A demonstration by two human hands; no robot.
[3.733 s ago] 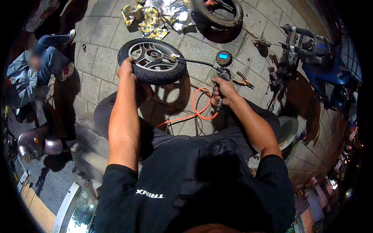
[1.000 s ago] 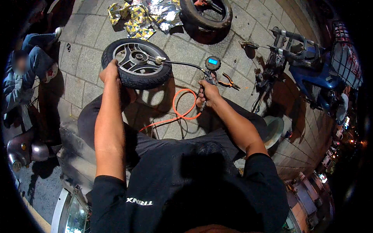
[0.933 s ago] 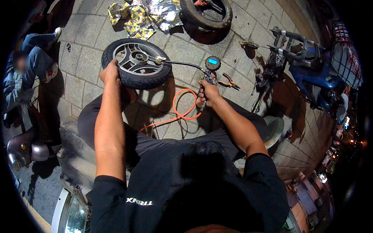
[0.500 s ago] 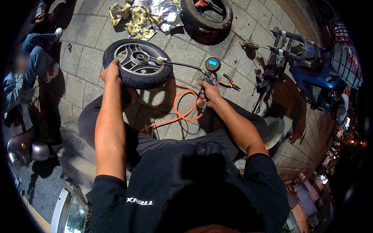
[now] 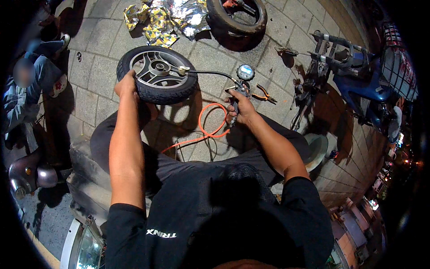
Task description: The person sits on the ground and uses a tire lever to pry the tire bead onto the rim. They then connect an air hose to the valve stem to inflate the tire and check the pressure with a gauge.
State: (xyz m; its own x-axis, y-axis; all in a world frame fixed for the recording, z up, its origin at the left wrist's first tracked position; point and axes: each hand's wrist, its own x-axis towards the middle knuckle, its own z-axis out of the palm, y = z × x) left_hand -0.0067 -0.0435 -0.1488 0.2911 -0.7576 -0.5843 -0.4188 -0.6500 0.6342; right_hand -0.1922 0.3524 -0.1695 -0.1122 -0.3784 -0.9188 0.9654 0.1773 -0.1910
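Observation:
My left hand point(image 5: 126, 84) grips the near left edge of a scooter wheel point(image 5: 179, 93), a black tyre on a grey spoked rim, tilted up off the paving. My right hand point(image 5: 243, 106) is wrapped around the handle of a tyre inflator gun point(image 5: 240, 86) with a round digital gauge point(image 5: 245, 72) on top. From the gun a black hose point(image 5: 214, 73) runs left to a chuck point(image 5: 183, 70) at the wheel's rim, by the hub. An orange air hose point(image 5: 200, 117) loops below the gun. Pliers point(image 5: 264, 94) with orange and black handles lie right of the gauge.
A worn loose tyre point(image 5: 261, 28) and crumpled silver and yellow foil wrapping point(image 5: 161, 24) lie ahead. To the right stands a partly dismantled blue scooter point(image 5: 365, 87). At the left a person in denim point(image 5: 42, 74) sits close by. A pale round basin point(image 5: 317, 152) is by my right knee.
The inflator gun and its gauge have tilted slightly, and my right thumb has shifted on the gun. My left hand and the wheel have barely moved.

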